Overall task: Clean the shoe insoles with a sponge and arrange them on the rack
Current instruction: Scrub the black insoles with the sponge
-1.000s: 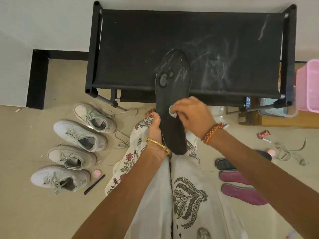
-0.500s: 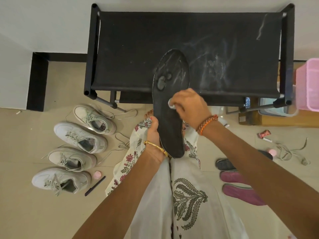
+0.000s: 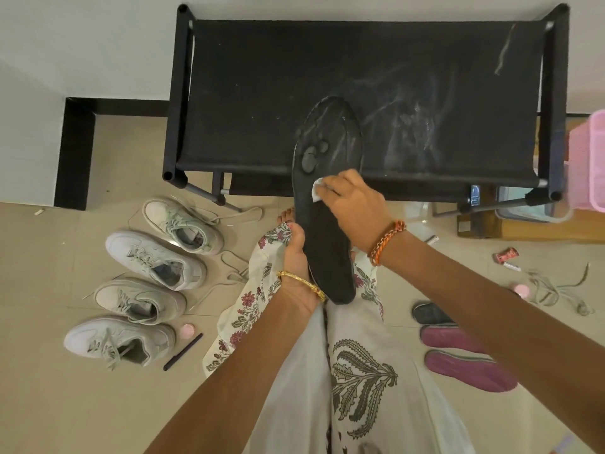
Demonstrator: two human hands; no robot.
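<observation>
A black insole (image 3: pixel 327 204) is held lengthwise above the person's lap, its toe end reaching over the front edge of the black rack (image 3: pixel 360 77), its heel end low over the white printed garment (image 3: pixel 360 371). Grey worn patches and pale smears mark its toe half. The left hand (image 3: pixel 296 257) grips the insole's left edge near the heel, thumb curled over the rim; a gold bangle (image 3: pixel 302 285) sits at that wrist. The right hand (image 3: pixel 352 204) presses a small white sponge (image 3: pixel 317 191) against the insole's middle, fingers curled round it so only a corner shows; an orange braided band (image 3: pixel 386 240) circles the wrist. The rack's top fabric carries whitish streaks toward its right side. On the floor to the left lie four white sneakers (image 3: pixel 157 257) in a row; to the right lie one dark insole (image 3: pixel 430 313) and two magenta insoles (image 3: pixel 468 368), near loose laces (image 3: pixel 553 290).
</observation>
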